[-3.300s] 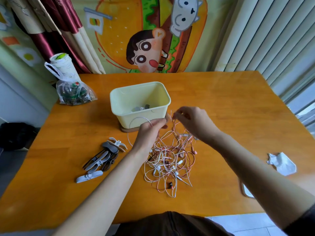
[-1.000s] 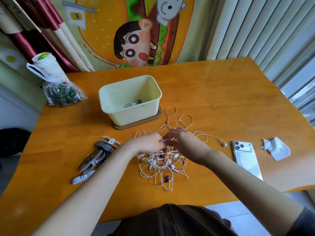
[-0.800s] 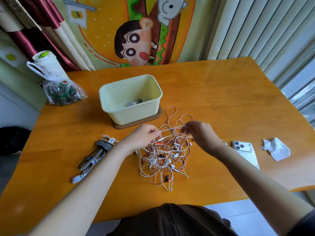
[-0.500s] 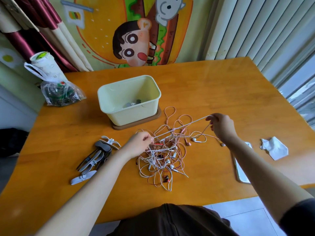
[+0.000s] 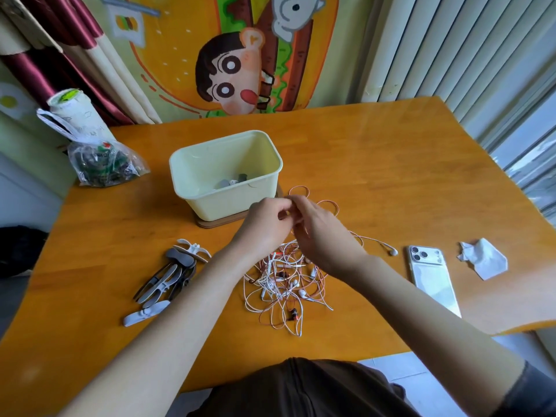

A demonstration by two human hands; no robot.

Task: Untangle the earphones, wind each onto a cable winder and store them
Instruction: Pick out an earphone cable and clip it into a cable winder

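1. The earphones (image 5: 282, 284) are found as one tangle of white and pink cords on the table (image 5: 391, 176), directly in front of the tub (image 5: 228, 203). A few pink loops reach the tub's right corner.
2. The left hand (image 5: 264, 224) and right hand (image 5: 319, 233) are met just in front of the tub, above the tangle. Both sets of fingers are curled with tips drawn together, and cord appears to be pinched between them.
3. The cords are judged light, limp and prone to snagging, and the buds and plugs fragile. Hold is best taken on a free end, such as the loose earbud (image 5: 392, 251) in front of the tub and to its right.
4. Counted: one tub, one tangle. Neither the sets within it nor the heaped cable winders (image 5: 168, 275), front-left of the tub, can be counted exactly. One phone (image 5: 433, 278) and one tissue (image 5: 483, 258) are noted right of the tub.
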